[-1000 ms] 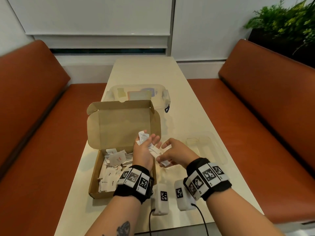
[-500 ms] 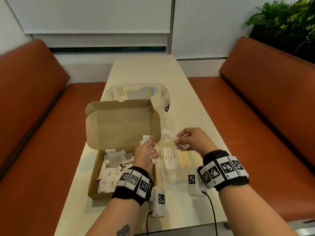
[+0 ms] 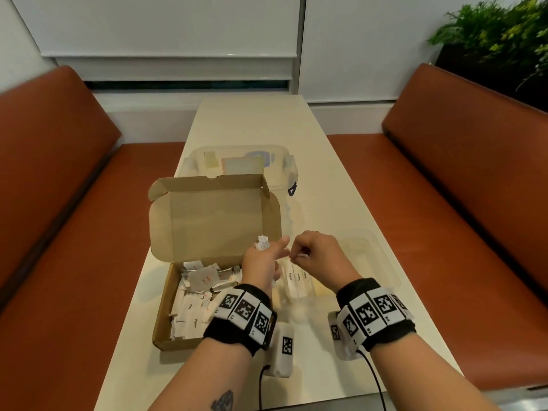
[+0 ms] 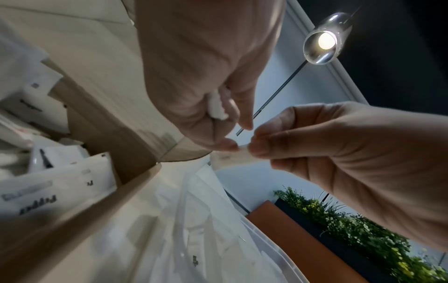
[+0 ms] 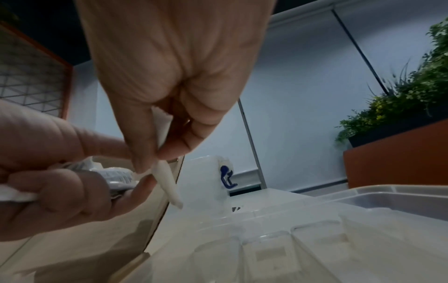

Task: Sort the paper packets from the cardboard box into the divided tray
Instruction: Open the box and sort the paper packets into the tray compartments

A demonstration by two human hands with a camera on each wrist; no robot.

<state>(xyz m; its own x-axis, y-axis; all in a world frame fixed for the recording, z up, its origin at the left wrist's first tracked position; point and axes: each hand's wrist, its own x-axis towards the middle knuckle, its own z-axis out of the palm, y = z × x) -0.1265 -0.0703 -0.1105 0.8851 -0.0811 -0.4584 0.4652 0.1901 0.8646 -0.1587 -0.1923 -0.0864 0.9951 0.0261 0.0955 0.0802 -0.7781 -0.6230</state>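
Observation:
The open cardboard box [image 3: 162,315] lies left of centre with several white paper packets [image 3: 192,312] inside. Just past its right wall my left hand [image 3: 274,252] grips a small bunch of packets [image 3: 262,243], also seen as the bunch [image 5: 116,176] from the right wrist. My right hand [image 3: 308,254] pinches a slim white stick packet [image 5: 167,183] between thumb and forefinger. Its end [image 4: 243,148] touches my left hand's fingertips [image 4: 227,144]. Both hands hover over the clear divided tray [image 3: 378,237], where two sugar sticks [image 3: 296,277] lie in the left compartment.
A clear lidded container [image 3: 237,161] with a blue latch [image 5: 226,177] stands behind the box. The raised box lid [image 3: 213,221] is just left of my hands. Orange benches [image 3: 459,203] flank the narrow table [image 3: 255,120]. A plant [image 3: 498,40] stands at the back right.
My right hand took a stick packet from the left hand, swung right over the tray, then came back to the left hand's fingertips. The left hand stayed by the box.

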